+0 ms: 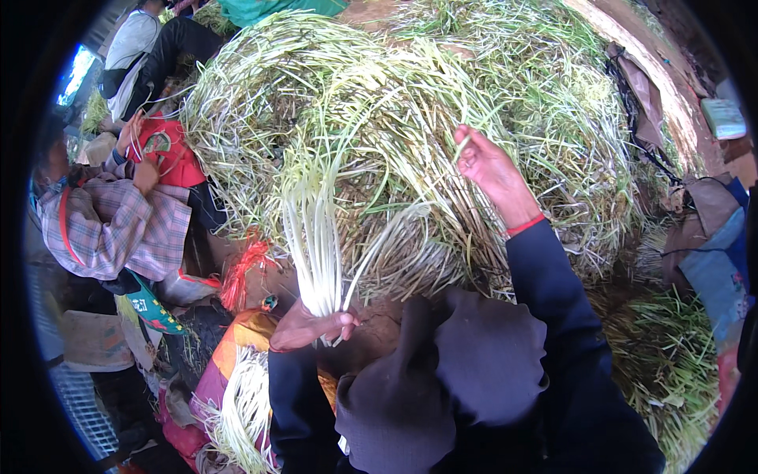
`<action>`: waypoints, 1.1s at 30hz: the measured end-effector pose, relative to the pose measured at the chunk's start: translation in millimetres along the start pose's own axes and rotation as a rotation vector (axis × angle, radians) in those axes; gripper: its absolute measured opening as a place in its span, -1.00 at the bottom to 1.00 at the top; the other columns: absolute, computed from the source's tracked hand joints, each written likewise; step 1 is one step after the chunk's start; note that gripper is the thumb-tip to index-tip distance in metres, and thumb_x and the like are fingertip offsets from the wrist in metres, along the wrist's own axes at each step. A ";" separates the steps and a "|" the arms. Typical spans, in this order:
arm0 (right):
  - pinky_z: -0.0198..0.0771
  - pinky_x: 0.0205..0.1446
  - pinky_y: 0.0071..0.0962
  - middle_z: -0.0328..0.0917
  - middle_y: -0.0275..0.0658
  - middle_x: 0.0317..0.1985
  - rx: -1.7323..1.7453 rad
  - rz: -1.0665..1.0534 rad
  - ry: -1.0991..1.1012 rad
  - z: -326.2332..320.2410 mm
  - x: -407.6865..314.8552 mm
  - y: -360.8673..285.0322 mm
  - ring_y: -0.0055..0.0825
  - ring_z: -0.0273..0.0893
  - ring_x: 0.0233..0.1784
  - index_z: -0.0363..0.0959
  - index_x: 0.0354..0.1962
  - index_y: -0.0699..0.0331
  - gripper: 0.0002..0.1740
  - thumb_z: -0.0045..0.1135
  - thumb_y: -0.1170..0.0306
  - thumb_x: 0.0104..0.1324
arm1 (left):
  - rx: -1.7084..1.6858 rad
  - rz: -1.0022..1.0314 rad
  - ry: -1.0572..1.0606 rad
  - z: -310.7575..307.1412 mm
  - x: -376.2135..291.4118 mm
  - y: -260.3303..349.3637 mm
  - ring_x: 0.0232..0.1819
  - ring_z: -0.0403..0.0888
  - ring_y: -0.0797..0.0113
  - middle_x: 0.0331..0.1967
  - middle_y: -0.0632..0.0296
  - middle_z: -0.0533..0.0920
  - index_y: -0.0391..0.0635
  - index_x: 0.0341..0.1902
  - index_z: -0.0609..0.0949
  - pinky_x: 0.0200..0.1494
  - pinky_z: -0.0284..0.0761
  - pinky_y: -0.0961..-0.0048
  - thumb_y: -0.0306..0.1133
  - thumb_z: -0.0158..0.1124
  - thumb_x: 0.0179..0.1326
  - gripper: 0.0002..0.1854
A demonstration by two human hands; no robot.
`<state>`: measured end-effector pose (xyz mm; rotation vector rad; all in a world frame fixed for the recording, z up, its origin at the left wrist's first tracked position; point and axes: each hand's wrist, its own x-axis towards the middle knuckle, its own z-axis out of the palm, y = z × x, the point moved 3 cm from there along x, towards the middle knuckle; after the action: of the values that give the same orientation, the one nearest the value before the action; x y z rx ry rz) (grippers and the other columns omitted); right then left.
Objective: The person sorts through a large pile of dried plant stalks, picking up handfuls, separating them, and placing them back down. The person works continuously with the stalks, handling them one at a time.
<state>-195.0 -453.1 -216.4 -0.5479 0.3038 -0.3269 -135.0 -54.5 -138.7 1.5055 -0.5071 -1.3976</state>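
Observation:
My left hand (317, 326), low and left of the middle, is closed round the lower ends of a bunch of pale garlic-chive-like stalks (317, 255). The bunch stands up from the fist, its thin tips fanning over a large heap of stalks (408, 124); one stalk bends off to the right. Over the right side of this heap, my right hand (482, 163) is raised with a short green piece of leaf (462, 148) pinched between thumb and finger. A red cord circles that wrist.
A co-worker in a checked jacket (127, 219) sits at the left, handling a stalk; another person (133, 41) is behind. Red plastic strings (243, 275) lie near the heap. Trimmed pale stalks (246, 403) rest on a colourful cloth at my left. Green leaves (657, 355) are piled at my right.

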 end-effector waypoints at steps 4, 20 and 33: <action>0.50 -0.21 -0.59 0.61 -0.31 -0.13 -0.004 -0.057 0.079 -12.4 -39.4 -24.7 -0.74 0.51 -0.36 0.41 0.10 0.28 -0.71 0.04 0.37 0.49 | -0.008 -0.007 0.024 -3.3 0.0 -6.4 -0.57 0.50 0.47 -0.44 0.12 0.67 -0.27 -0.20 0.64 -0.52 0.35 0.55 -0.39 0.36 0.26 -0.82; 0.14 -0.44 -0.65 0.32 -0.55 -0.61 -0.190 -0.143 0.303 -81.5 -144.0 -57.3 -0.77 0.13 -0.62 0.43 0.12 0.14 -0.65 -0.03 0.16 0.53 | -0.052 0.007 0.089 12.2 25.2 -12.0 -0.61 0.51 0.47 -0.54 0.17 0.66 -0.21 -0.26 0.64 -0.55 0.34 0.54 -0.33 0.33 0.30 -0.83; 0.52 -0.26 -0.41 0.65 -0.16 -0.33 -1.652 -0.546 0.587 -150.6 -161.3 -57.0 -0.38 0.64 -0.32 0.58 -0.25 0.29 -0.83 0.27 0.36 0.29 | -0.421 0.851 0.058 -14.5 29.6 96.9 -0.81 0.19 0.61 -0.60 0.36 0.40 -0.07 -0.22 0.43 -0.72 0.13 0.61 -0.08 0.03 0.51 -0.69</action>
<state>-408.5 -506.2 -276.0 -2.1955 1.0064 -0.7435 -84.7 -115.3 -73.5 0.8191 -0.6629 -0.7189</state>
